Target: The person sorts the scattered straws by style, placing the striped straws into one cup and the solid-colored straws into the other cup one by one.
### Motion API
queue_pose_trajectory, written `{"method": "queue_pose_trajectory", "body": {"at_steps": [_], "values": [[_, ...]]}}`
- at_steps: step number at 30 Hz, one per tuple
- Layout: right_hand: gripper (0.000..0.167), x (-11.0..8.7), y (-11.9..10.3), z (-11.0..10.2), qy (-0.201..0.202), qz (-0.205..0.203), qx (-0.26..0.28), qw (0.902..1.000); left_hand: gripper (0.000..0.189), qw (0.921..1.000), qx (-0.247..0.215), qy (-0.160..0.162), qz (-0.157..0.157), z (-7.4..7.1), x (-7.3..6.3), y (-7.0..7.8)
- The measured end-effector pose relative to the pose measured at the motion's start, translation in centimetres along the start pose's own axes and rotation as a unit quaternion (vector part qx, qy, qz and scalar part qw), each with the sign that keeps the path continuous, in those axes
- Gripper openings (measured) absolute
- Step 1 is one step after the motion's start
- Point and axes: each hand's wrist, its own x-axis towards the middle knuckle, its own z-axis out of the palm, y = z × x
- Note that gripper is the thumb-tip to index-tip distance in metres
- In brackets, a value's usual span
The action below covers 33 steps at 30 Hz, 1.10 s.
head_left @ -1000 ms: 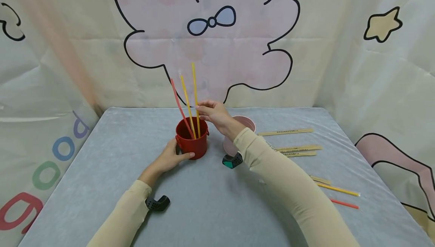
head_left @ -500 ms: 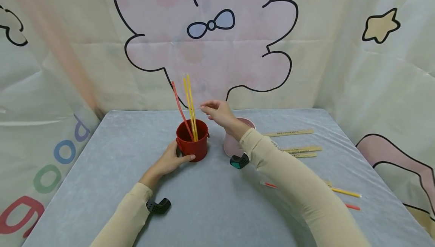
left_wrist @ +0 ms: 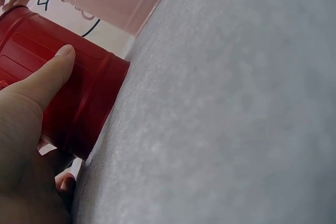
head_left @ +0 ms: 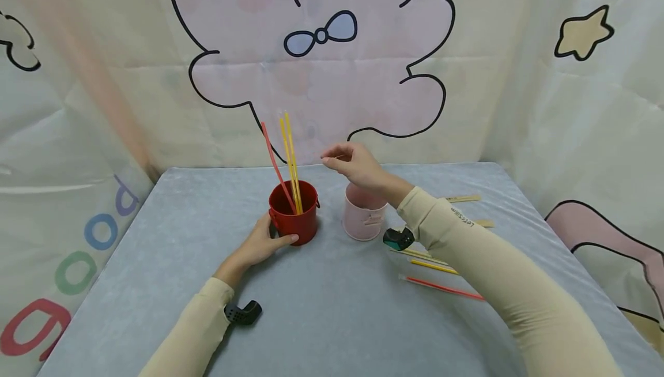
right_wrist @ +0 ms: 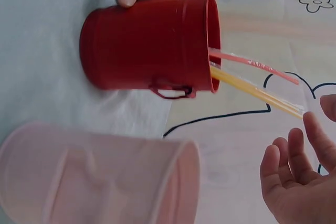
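Observation:
A red metal bucket (head_left: 295,230) stands upright on the cloth-covered table, with one red straw (head_left: 273,161) and two yellow straws (head_left: 291,161) leaning in it. My left hand (head_left: 259,242) grips the bucket's left side, its thumb (left_wrist: 55,74) across the front wall. In the air above a pink bucket (head_left: 363,215), my right hand (head_left: 358,164) holds nothing; its fingers are loosely bent. The right wrist view shows that hand (right_wrist: 304,177) apart from the wrapped yellow straws' tips.
Right of the pink bucket, a wrapped red straw (head_left: 446,289) and a yellow straw (head_left: 434,266) lie on the table. Several paper-wrapped sticks (head_left: 464,199) lie farther back, partly hidden by the right sleeve. A printed curtain (head_left: 482,77) hangs behind the table.
My right hand let go of a yellow straw, which now leans beside the other yellow one in the red bucket. It then moved right, over the pink bucket. My left hand stayed.

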Motion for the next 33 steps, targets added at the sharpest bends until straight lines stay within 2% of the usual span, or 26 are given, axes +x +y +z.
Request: {"method": "queue_pose_trajectory", "body": {"at_steps": [10, 18, 33], "values": [[0.025, -2.5, 0.9, -2.6, -0.021, 0.013, -0.022, 0.9995, 0.078, 0.9999, 0.004, -0.002, -0.012, -0.2, 0.1, 0.1], [0.027, -4.8, 2.8, -4.2, -0.029, 0.007, -0.058, 0.9978, 0.078, 1.0, 0.006, -0.002, -0.006, -0.4, 0.2, 0.0], [0.028, -10.0, 7.6, -7.2, -0.042, 0.014, -0.06, 0.9972, 0.076, 0.9999, 0.007, -0.004, -0.009, -0.3, 0.3, -0.2]]}}
